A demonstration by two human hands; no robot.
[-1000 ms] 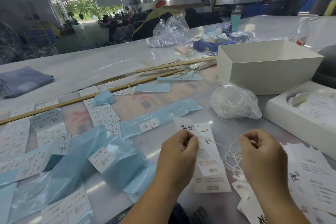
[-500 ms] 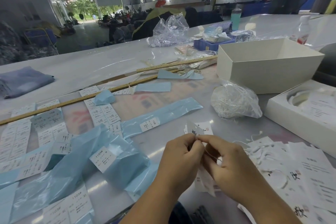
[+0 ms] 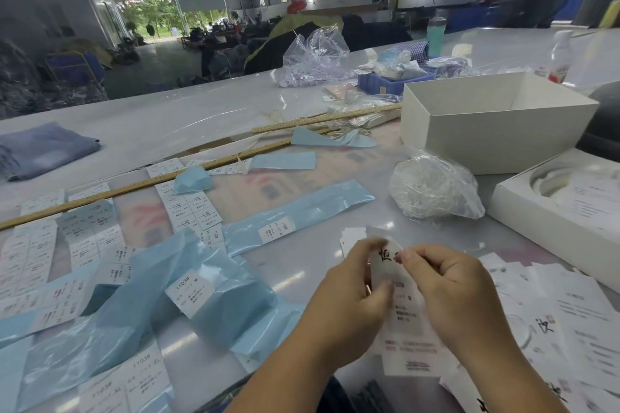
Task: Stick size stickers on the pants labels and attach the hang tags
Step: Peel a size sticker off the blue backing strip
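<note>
On the far left we see folded blue cloth [image 3: 43, 149] lying near the table's [image 3: 174, 117] back edge, with bare table around it. Nearer to us are sheets of white size stickers [image 3: 191, 208] and crumpled blue backing paper [image 3: 201, 295], which reaches close to the near edge. A long wooden ruler [image 3: 141, 183] runs across the table above them, slanting up to the right.

In the middle, our left hand [image 3: 349, 298] and right hand [image 3: 459, 295] are close together, just above the table by the near edge. Both hands pinch a white hang tag [image 3: 407, 339] with curled fingers, near its top end. The tag stands tall, its long side running from us toward the back, black writing at the top.

Right of the hands lies a pile of more tags [image 3: 570, 322]. Behind it sit a clear bag of strings [image 3: 436, 188], a big open white box [image 3: 496, 124] and a flatter white box [image 3: 563, 198] at the right edge.
</note>
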